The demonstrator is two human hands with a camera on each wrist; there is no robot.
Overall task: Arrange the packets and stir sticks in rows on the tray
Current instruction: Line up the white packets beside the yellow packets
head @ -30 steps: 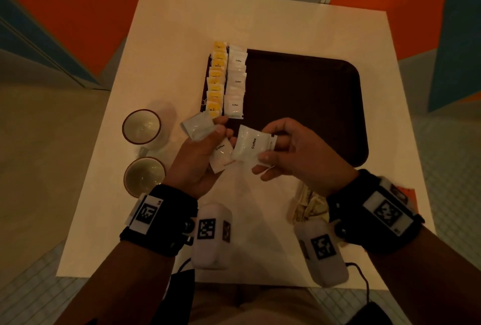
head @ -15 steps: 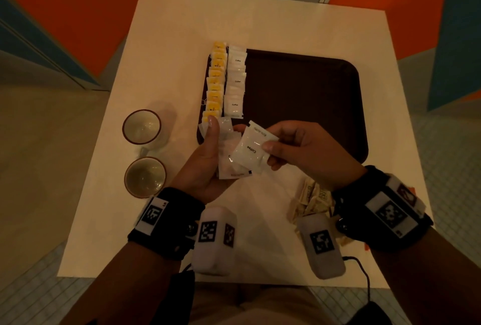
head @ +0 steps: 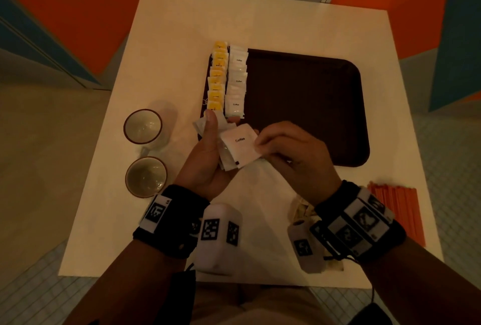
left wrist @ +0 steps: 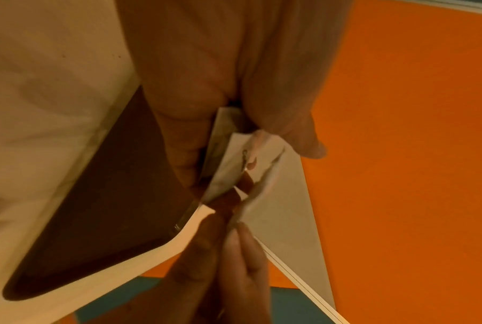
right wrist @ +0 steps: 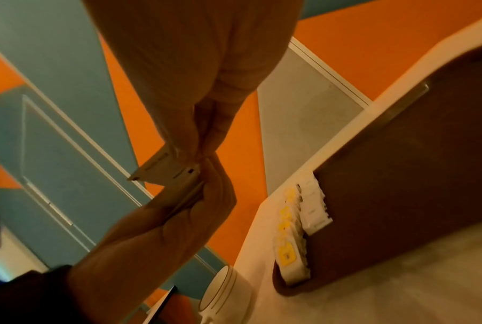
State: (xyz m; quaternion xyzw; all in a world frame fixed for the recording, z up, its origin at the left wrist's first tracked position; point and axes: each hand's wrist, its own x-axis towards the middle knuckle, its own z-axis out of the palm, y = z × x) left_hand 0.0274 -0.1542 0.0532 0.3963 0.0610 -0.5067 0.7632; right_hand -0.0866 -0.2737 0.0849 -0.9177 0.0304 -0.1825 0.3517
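Left hand (head: 208,152) and right hand (head: 291,152) meet above the table, both with fingers pinched closed.

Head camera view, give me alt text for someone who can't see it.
Over a white table, the left hand holds a stack of white packets while the right hand pinches the top one, labelled Coffee. A brown tray carries a yellow row and a white row along its left edge. Two cups stand left; orange stir sticks lie right.

Coffee packet (head: 240,146) seemingly between both hands.
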